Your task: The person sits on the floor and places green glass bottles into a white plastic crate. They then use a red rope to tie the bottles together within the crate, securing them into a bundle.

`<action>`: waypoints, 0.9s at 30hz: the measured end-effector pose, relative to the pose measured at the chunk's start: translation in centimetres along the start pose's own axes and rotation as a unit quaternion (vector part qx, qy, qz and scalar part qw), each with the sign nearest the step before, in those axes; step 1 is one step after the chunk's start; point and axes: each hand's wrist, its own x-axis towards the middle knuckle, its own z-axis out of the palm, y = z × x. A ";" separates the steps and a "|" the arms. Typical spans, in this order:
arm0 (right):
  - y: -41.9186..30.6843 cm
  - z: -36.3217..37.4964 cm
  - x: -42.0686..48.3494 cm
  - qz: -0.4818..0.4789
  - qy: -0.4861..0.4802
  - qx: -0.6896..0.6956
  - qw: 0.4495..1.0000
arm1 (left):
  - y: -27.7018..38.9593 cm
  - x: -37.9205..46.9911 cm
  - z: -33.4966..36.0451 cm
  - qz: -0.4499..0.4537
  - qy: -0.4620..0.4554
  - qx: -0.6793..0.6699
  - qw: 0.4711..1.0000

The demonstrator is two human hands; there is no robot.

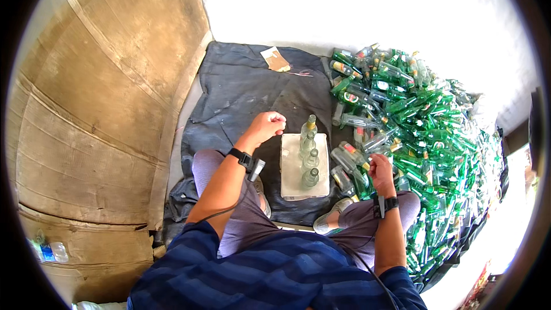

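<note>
Before me on a dark sheet [258,90] lies a pale rectangular block [294,181]. Several clear glass bottles stand upright on it in a row; the nearest bottle [310,178] is close to the block's near end. The farthest bottle [308,127] has a yellowish band at its neck. My left hand [269,125] hovers left of the block's far end, fingers curled, no object visible in it. To the right of the block, my right hand [381,171] is at the edge of a bottle heap, beside the neck of a clear bottle [352,151]. Whether its bent fingers grip anything is unclear.
A large heap of green and clear glass bottles [439,137] rises on my right. Brown cardboard [120,73] lines the left side. A cardboard scrap [275,59] lies at the sheet's far end. My shoes [327,219] flank the block's near end.
</note>
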 end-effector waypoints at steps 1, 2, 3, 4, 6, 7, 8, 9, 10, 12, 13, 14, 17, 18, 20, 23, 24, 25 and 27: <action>0.1 1.4 -1.3 0.021 0.004 -0.006 1.000 | 0.0 -0.3 0.5 -0.024 0.004 -0.097 0.995; -0.1 3.1 -2.6 0.031 -0.038 -0.012 0.999 | 0.1 -0.7 1.1 -0.065 0.009 -0.194 0.979; -0.3 4.9 -4.1 0.005 -0.114 0.006 0.993 | 0.3 -1.1 1.5 -0.089 0.008 -0.266 0.960; -0.8 6.8 -5.7 0.025 -0.174 -0.006 0.984 | 0.5 -1.4 2.0 -0.082 0.008 -0.302 0.950; -1.5 10.8 -8.5 0.035 -0.293 -0.099 0.950 | 1.4 -2.0 3.1 -0.075 0.013 -0.350 0.934; -1.5 12.9 -9.9 0.041 -0.348 -0.134 0.927 | 2.1 -2.0 3.6 -0.062 0.011 -0.365 0.929; -1.6 14.7 -11.1 0.045 -0.419 -0.133 0.897 | 2.9 -2.0 4.1 -0.050 0.009 -0.380 0.924; -1.4 16.9 -12.0 0.066 -0.457 -0.139 0.876 | 3.8 -1.8 4.5 -0.033 0.005 -0.396 0.918; -1.1 18.6 -12.9 0.076 -0.487 -0.122 0.861 | 4.7 -1.6 4.8 -0.017 0.006 -0.398 0.917; -0.8 20.9 -14.3 0.104 -0.491 -0.080 0.861 | 6.5 -1.3 4.6 0.002 0.013 -0.391 0.920; -0.8 21.4 -14.7 0.125 -0.484 -0.056 0.865 | 7.2 -1.3 4.4 0.011 0.016 -0.390 0.921; -0.9 21.8 -15.0 0.102 -0.488 -0.029 0.867 | 7.7 -1.2 4.0 0.020 0.038 -0.378 0.925; -1.1 22.4 -16.3 0.086 -0.464 0.010 0.882 | 8.6 -1.3 3.7 0.049 0.093 -0.319 0.942; -1.2 22.7 -16.6 0.078 -0.445 0.006 0.892 | 8.7 -1.4 3.9 0.047 0.089 -0.327 0.940; -1.3 23.4 -17.0 0.071 -0.412 0.000 0.908 | 8.7 -1.3 4.7 0.051 0.094 -0.301 0.948; -1.3 24.4 -17.7 0.056 -0.341 0.007 0.938 | 8.7 -1.0 5.7 0.054 0.100 -0.261 0.959; -1.3 24.7 -17.9 0.051 -0.330 0.016 0.942 | 8.7 -1.0 5.9 0.077 0.111 -0.204 0.969; -1.4 25.0 -18.0 0.050 -0.320 0.030 0.946 | 8.7 -1.1 5.9 0.105 0.113 -0.142 0.978; -1.4 25.2 -18.3 0.055 -0.304 0.072 0.948 | 8.5 -1.7 5.8 0.264 0.207 0.193 0.922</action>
